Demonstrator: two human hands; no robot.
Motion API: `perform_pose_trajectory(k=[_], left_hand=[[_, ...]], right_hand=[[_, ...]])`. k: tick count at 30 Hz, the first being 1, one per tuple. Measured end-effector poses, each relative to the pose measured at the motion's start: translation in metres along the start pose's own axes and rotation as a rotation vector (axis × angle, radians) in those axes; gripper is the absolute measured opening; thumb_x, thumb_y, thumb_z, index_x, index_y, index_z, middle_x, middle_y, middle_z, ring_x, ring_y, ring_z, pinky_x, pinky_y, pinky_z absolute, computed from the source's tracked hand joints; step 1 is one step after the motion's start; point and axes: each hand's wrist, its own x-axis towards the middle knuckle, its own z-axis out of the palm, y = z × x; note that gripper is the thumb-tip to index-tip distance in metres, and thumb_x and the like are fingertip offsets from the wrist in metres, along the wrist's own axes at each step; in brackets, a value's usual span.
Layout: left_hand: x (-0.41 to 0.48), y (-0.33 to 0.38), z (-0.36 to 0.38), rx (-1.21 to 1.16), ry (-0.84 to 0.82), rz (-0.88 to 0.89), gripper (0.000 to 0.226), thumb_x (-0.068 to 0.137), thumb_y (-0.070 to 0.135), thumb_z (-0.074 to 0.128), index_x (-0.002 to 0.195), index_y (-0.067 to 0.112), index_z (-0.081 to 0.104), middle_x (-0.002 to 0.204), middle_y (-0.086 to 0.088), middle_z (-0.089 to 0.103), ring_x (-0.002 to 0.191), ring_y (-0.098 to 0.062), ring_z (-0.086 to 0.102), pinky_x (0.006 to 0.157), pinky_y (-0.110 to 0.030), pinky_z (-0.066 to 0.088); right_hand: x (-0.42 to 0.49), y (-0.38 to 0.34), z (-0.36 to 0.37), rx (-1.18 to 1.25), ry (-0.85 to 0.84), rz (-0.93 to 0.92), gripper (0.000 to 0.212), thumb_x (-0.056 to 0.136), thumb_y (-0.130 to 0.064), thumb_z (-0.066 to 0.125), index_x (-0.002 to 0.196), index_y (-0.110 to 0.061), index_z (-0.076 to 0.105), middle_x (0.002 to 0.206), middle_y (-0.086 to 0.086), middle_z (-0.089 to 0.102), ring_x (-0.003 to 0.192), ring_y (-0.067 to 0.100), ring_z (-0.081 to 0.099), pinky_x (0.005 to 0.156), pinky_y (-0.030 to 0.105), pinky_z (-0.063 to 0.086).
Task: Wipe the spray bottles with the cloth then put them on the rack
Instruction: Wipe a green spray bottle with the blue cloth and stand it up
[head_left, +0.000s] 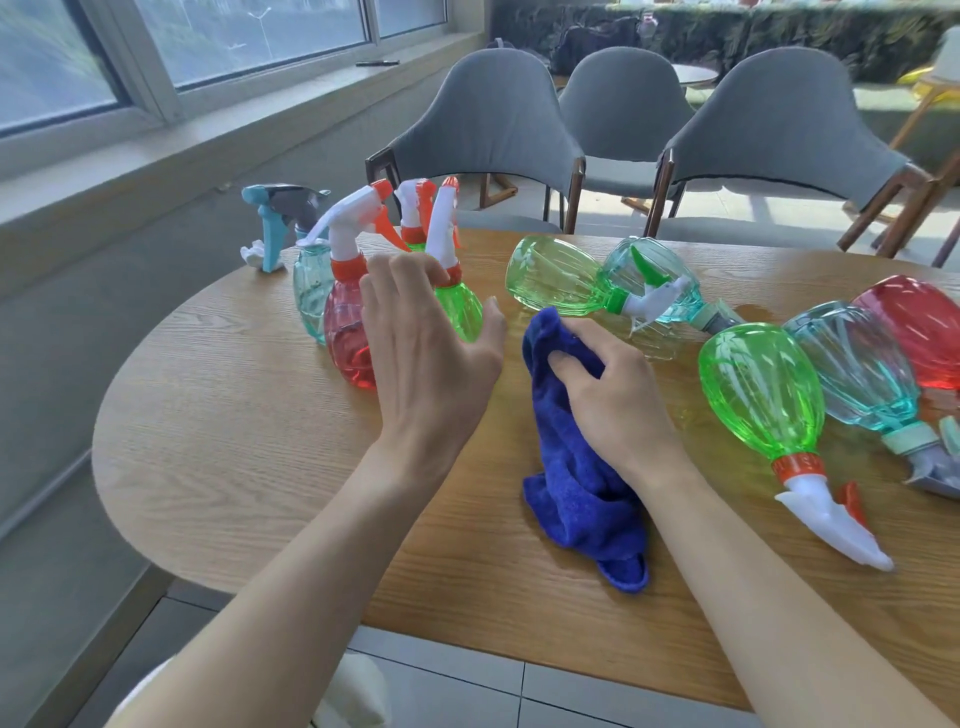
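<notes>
Left hand (423, 343) is spread open right by the standing green bottle (462, 309), fingertips at its neck, can't tell if they're actually touching. Right hand (615, 400) has the blue cloth (574, 488) bunched up on the table (234, 441). Another green bottle (758, 395) lies on its side just right of it.

- Wooden table (234, 441): light oak grain, rounded edge, sunlit on the far right.
- Three grey upholstered chairs, dark wooden legs, at the far side: left (488, 119), middle (623, 98), right (779, 124).
- Window (249, 36) along the left wall, pale sill (208, 135) below.
- Dark pen (377, 63) lying on the sill.
- Green hedge wall (779, 31) in the background.
- Pale tiled floor (457, 680) under the near table edge.
</notes>
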Motion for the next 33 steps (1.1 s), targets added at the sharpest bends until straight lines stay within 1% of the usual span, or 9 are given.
perform_pose_trajectory(k=[3,7,13,15,17,21,26,29,33], left_hand=[[-0.005,0.005,0.003,-0.071,-0.113,-0.030,0.035,0.091,0.023,0.079,0.106,0.013,0.049,0.099,0.000,0.052,0.085,-0.017,0.048,0.074,-0.033,0.045],[-0.011,0.006,0.007,-0.073,-0.333,-0.090,0.028,0.098,0.036,0.073,0.103,0.022,0.049,0.085,0.008,0.059,0.066,-0.014,0.054,0.062,-0.040,0.049],[-0.016,0.016,0.007,-0.240,-0.664,-0.252,0.044,0.094,0.072,0.065,0.088,0.029,0.064,0.079,0.011,0.069,0.066,-0.005,0.062,0.068,-0.034,0.055],[-0.015,0.017,0.007,-0.349,-0.808,-0.355,0.048,0.089,0.069,0.074,0.090,0.021,0.064,0.078,0.010,0.070,0.069,-0.011,0.067,0.072,-0.041,0.061],[-0.013,0.019,0.007,-0.479,-0.931,-0.428,0.045,0.092,0.049,0.081,0.092,0.007,0.063,0.077,0.002,0.069,0.070,-0.017,0.067,0.074,-0.045,0.060],[-0.005,0.027,0.005,-0.634,-0.866,-0.561,0.023,0.099,0.020,0.073,0.085,0.008,0.058,0.073,-0.003,0.064,0.071,-0.018,0.063,0.071,-0.038,0.054],[0.000,0.028,0.008,-0.693,-0.700,-0.666,0.026,0.099,0.032,0.071,0.092,0.008,0.064,0.082,-0.004,0.069,0.079,-0.020,0.066,0.079,-0.042,0.053],[0.002,0.031,0.009,-0.735,-0.669,-0.679,0.035,0.107,0.037,0.063,0.111,0.003,0.070,0.094,-0.006,0.076,0.088,-0.022,0.072,0.088,-0.048,0.060],[0.004,0.038,0.008,-0.841,-0.776,-0.685,0.034,0.116,0.025,0.043,0.128,0.016,0.074,0.110,-0.001,0.082,0.106,-0.012,0.077,0.092,-0.030,0.060]], right_hand=[[0.002,0.002,-0.003,0.062,0.018,0.035,0.025,0.106,-0.020,0.060,0.124,-0.031,0.073,0.109,-0.020,0.076,0.106,0.002,0.068,0.098,0.026,0.052],[0.002,0.001,-0.006,0.146,0.040,0.059,0.022,0.106,-0.019,0.060,0.117,-0.032,0.075,0.105,-0.017,0.077,0.102,0.004,0.070,0.096,0.030,0.054],[0.003,-0.001,-0.010,0.457,0.081,0.179,0.021,0.109,-0.020,0.056,0.106,-0.022,0.076,0.106,0.004,0.078,0.106,0.029,0.074,0.104,0.054,0.056],[0.004,-0.004,-0.010,0.623,0.084,0.226,0.021,0.110,-0.019,0.054,0.107,-0.013,0.074,0.104,0.011,0.074,0.100,0.032,0.072,0.105,0.058,0.054],[0.005,-0.006,-0.011,0.732,0.087,0.247,0.023,0.111,-0.019,0.052,0.112,-0.007,0.072,0.104,0.017,0.071,0.098,0.031,0.070,0.104,0.058,0.054],[0.003,-0.009,-0.012,0.648,0.064,0.239,0.024,0.112,-0.030,0.053,0.115,-0.019,0.073,0.116,0.014,0.076,0.111,0.032,0.073,0.103,0.053,0.057],[0.002,-0.001,-0.017,0.125,0.171,0.224,0.033,0.102,-0.053,0.064,0.126,-0.030,0.066,0.125,-0.003,0.065,0.115,0.010,0.063,0.098,0.033,0.052],[-0.003,-0.007,-0.022,0.214,0.116,0.212,0.035,0.095,-0.058,0.071,0.114,-0.029,0.067,0.114,0.000,0.071,0.104,0.012,0.070,0.095,0.036,0.057],[-0.008,-0.012,-0.020,0.508,-0.119,0.229,0.039,0.094,-0.044,0.079,0.124,-0.021,0.069,0.118,0.005,0.078,0.112,0.026,0.075,0.108,0.054,0.054]])
